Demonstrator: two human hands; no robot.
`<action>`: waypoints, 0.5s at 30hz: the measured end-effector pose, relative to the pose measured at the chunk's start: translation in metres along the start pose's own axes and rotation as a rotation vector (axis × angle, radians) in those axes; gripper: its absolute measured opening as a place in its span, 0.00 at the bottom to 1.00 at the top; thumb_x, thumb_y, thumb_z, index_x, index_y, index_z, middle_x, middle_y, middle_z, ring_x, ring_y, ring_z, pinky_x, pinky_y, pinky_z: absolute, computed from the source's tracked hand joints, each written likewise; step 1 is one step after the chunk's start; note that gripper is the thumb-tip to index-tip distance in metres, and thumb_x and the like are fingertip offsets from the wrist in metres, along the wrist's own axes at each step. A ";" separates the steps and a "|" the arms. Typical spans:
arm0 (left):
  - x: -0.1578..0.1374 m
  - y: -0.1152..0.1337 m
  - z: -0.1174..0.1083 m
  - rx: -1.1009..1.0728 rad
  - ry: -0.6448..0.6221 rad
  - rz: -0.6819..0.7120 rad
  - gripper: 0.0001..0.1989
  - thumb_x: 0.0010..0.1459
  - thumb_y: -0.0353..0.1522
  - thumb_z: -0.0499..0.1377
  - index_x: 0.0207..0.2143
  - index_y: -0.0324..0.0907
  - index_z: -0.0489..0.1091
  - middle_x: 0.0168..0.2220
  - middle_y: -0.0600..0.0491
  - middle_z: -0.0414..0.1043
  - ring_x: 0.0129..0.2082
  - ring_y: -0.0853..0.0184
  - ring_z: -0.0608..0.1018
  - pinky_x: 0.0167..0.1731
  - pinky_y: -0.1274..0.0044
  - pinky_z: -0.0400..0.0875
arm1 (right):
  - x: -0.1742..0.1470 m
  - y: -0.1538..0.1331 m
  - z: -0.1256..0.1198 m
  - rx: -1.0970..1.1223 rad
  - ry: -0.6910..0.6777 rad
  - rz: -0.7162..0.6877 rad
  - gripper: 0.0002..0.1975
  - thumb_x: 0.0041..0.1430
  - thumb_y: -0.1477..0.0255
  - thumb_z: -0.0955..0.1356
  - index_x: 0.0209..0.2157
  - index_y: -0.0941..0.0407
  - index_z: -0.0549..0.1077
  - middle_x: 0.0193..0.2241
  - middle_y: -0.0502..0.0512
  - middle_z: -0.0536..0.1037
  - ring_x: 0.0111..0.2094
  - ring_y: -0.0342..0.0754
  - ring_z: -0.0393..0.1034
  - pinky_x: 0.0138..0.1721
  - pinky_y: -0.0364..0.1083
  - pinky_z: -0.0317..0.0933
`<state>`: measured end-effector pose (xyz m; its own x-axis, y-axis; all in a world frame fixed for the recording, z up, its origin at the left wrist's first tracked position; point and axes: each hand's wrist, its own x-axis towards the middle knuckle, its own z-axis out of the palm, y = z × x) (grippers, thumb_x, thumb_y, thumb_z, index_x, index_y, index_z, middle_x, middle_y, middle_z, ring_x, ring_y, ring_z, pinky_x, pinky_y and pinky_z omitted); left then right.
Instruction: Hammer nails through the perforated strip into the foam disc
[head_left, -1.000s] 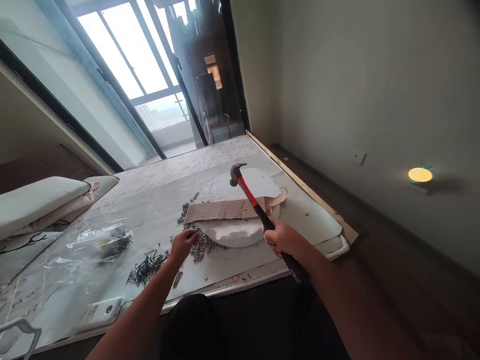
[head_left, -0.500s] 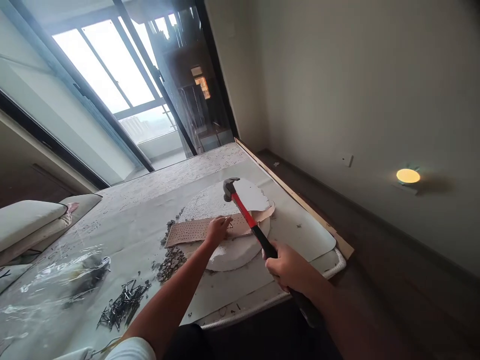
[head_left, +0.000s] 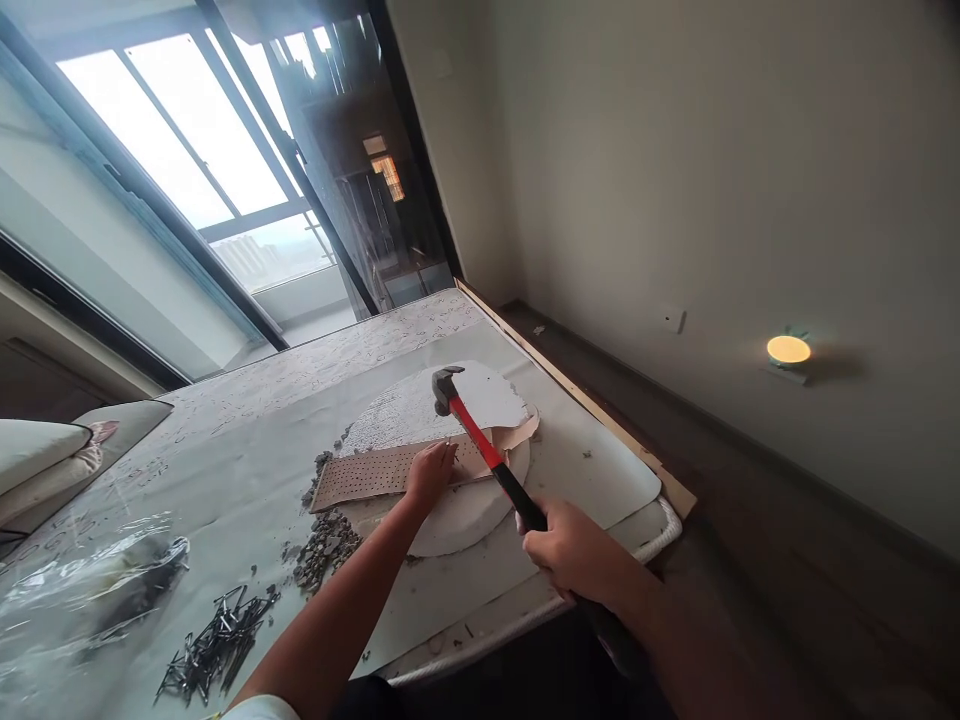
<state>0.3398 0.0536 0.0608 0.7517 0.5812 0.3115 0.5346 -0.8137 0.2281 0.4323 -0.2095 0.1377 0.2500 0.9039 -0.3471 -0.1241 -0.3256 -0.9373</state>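
My right hand (head_left: 574, 545) is closed around the black grip of a claw hammer (head_left: 480, 437) with a red shaft. The hammer's head is raised over a round white slab (head_left: 480, 385), rough on top. Across the slab lies a tan perforated strip (head_left: 367, 475), its right end curling up. On that strip rests my left hand (head_left: 431, 473), thumb and fingers pinched around a thin nail that shows only at its end. The hammer head is apart from the nail, up and slightly left of the strip's middle.
A pile of dark nails (head_left: 217, 640) lies at lower left, near a clear plastic bag (head_left: 105, 590). Grey rubble (head_left: 326, 550) borders the slab's left side. A wooden edge board (head_left: 570, 385) runs along the right of the covered surface. Folded bedding (head_left: 45, 455) sits far left.
The view has shifted slightly, so the scene sits a little further left. Both hands keep their holds, with the hammer still raised over the slab.
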 end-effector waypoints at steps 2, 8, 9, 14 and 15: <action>0.000 0.001 -0.001 0.017 -0.013 -0.016 0.17 0.62 0.34 0.47 0.19 0.42 0.57 0.20 0.55 0.63 0.23 0.71 0.67 0.27 0.78 0.56 | 0.000 -0.002 0.001 0.005 0.012 0.006 0.06 0.43 0.75 0.61 0.27 0.54 0.60 0.12 0.41 0.55 0.10 0.39 0.50 0.10 0.39 0.49; -0.001 0.003 -0.003 0.043 -0.061 -0.031 0.17 0.63 0.34 0.46 0.21 0.41 0.60 0.22 0.53 0.65 0.25 0.70 0.68 0.26 0.78 0.55 | 0.001 -0.002 0.003 0.007 0.011 0.035 0.06 0.43 0.74 0.61 0.27 0.54 0.60 0.13 0.41 0.56 0.11 0.38 0.52 0.12 0.39 0.51; -0.002 0.003 -0.003 0.048 -0.069 -0.034 0.18 0.63 0.35 0.45 0.21 0.41 0.60 0.22 0.53 0.65 0.24 0.70 0.68 0.26 0.78 0.55 | 0.002 -0.001 0.003 0.005 0.009 0.034 0.06 0.43 0.74 0.61 0.28 0.54 0.60 0.13 0.41 0.56 0.12 0.38 0.52 0.12 0.39 0.52; -0.004 0.006 -0.001 0.117 -0.096 -0.060 0.21 0.63 0.39 0.44 0.20 0.40 0.63 0.22 0.52 0.67 0.23 0.69 0.69 0.24 0.77 0.53 | 0.007 0.007 0.002 -0.021 0.014 0.016 0.07 0.43 0.74 0.60 0.29 0.53 0.60 0.12 0.40 0.55 0.10 0.39 0.51 0.11 0.39 0.49; -0.005 0.006 0.000 0.128 -0.101 -0.061 0.22 0.63 0.39 0.44 0.20 0.40 0.64 0.22 0.52 0.67 0.24 0.69 0.69 0.24 0.77 0.53 | 0.007 0.010 0.003 -0.026 0.014 0.017 0.07 0.43 0.74 0.60 0.29 0.53 0.60 0.12 0.40 0.54 0.10 0.39 0.51 0.10 0.39 0.49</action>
<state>0.3396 0.0457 0.0610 0.7480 0.6314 0.2045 0.6205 -0.7747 0.1220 0.4305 -0.2055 0.1263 0.2617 0.8941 -0.3634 -0.1039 -0.3483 -0.9316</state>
